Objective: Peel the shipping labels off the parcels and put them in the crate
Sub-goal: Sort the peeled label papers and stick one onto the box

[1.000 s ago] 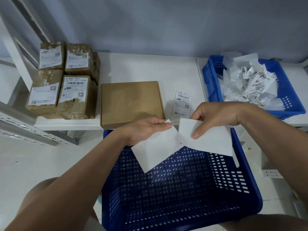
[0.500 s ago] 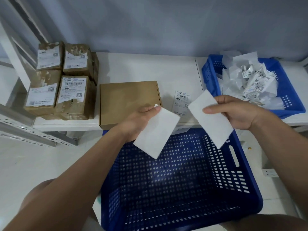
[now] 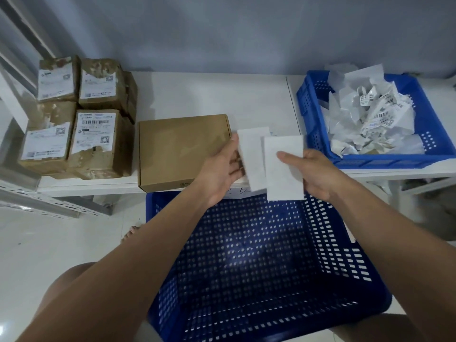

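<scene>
My left hand (image 3: 223, 166) holds a blank white sheet (image 3: 251, 159) upright by its left edge. Beside it my right hand (image 3: 313, 171) pinches a second white sheet (image 3: 283, 174), thumb on its face; that sheet overlaps the first one's right side. Both sheets hang over the shelf's front edge, just beyond the far rim of the large blue crate (image 3: 259, 267) below me, whose perforated floor is bare. A plain brown flat parcel (image 3: 182, 151) lies on the shelf left of my left hand. Several labelled brown parcels (image 3: 76, 119) are stacked at the shelf's left end.
A smaller blue crate (image 3: 311, 114) at the right of the white shelf (image 3: 209, 99) holds a heap of crumpled labels and backing paper (image 3: 370, 119). Metal racking (image 3: 14, 77) slants along the left. A grey wall stands behind the shelf. My knees show at the bottom.
The two sheets, joined a second ago, came apart. My hands then lifted them and brought them back together over the shelf edge, covering the loose label that lay there.
</scene>
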